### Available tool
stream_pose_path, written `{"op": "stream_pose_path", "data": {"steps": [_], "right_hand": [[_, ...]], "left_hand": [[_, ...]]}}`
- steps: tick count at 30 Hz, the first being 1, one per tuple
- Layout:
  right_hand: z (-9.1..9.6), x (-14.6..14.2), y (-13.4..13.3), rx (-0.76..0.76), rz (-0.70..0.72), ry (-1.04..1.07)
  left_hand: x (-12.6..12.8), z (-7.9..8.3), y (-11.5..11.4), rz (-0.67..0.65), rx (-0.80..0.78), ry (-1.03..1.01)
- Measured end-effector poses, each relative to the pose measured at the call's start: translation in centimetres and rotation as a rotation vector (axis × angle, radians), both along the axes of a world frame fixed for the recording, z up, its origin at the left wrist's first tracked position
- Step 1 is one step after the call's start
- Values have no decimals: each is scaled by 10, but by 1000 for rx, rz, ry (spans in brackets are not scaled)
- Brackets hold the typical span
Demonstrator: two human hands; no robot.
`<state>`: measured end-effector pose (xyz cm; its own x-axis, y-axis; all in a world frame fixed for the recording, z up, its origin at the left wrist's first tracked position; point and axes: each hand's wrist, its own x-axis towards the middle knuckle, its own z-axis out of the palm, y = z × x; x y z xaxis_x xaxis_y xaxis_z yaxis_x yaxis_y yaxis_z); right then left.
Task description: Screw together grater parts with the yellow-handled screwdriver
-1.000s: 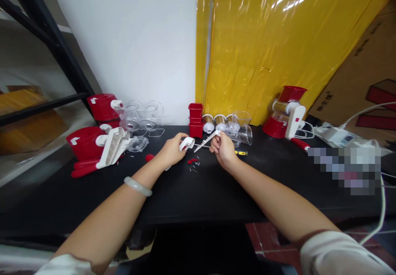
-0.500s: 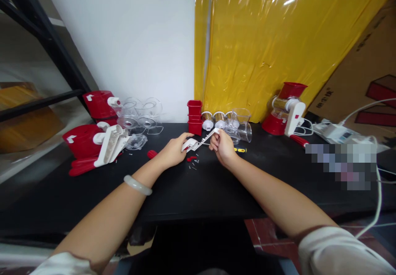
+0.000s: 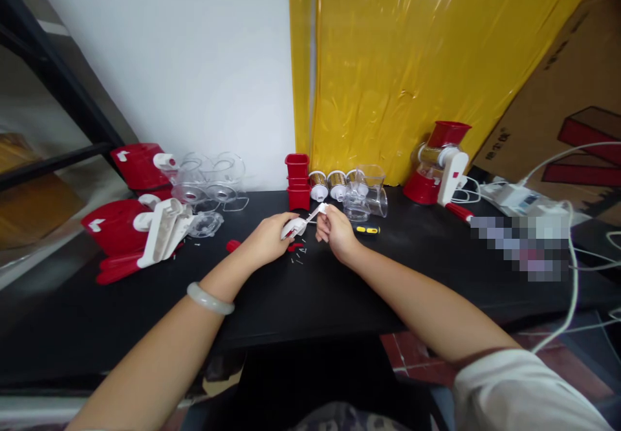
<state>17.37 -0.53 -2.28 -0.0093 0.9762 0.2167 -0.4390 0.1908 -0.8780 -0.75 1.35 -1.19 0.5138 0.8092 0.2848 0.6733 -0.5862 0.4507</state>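
My left hand (image 3: 272,237) is closed around the wide end of a white plastic crank arm (image 3: 295,226), held just above the black table. At the arm's narrow end, the fingers of my right hand (image 3: 338,233) pinch it; their tips are partly hidden. Below the arm lie a small red plastic piece (image 3: 294,247) and several small screws (image 3: 301,250). A red handle (image 3: 233,246) shows beside my left wrist. Just behind my right hand rests a yellow-and-dark screwdriver (image 3: 367,229).
Red grater bases (image 3: 114,227) and more white crank arms (image 3: 162,227) stand at left, near clear plastic housings (image 3: 208,182). Stacked red hoppers (image 3: 297,188) and grater drums (image 3: 319,186) line the back. An assembled rotary grater (image 3: 439,165) and a power strip (image 3: 519,195) are at right.
The white crank arm has turned, showing its smoother side instead of its ribbed edge. Both hands still hold it, slightly closer together. The whole view has shifted a little.
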Motion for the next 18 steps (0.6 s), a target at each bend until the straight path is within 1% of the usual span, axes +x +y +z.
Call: {"op": "stream_pose_path", "data": {"steps": [2, 4, 5, 8, 10, 13, 16, 18], "right_hand": [[1, -1, -2, 8, 4, 15], [2, -1, -4, 19, 4, 27], [3, -1, -4, 23, 5, 34], [7, 0, -5, 24, 25, 74], [9, 1, -6, 12, 44, 93], [12, 1, -7, -10, 62, 99], [13, 0, -9, -12, 77, 100], [11, -1, -9, -3, 80, 92]], "left_hand": [[-1, 5, -1, -66, 27, 16], [-2, 14, -5, -132, 67, -6], [-3, 19, -7, -141, 97, -30], [-3, 34, -15, -92, 191, -93], [-4, 39, -18, -66, 207, -96], [-2, 36, -21, -44, 211, -64], [2, 29, -22, -15, 253, -19], [5, 28, -23, 5, 273, 12]]}}
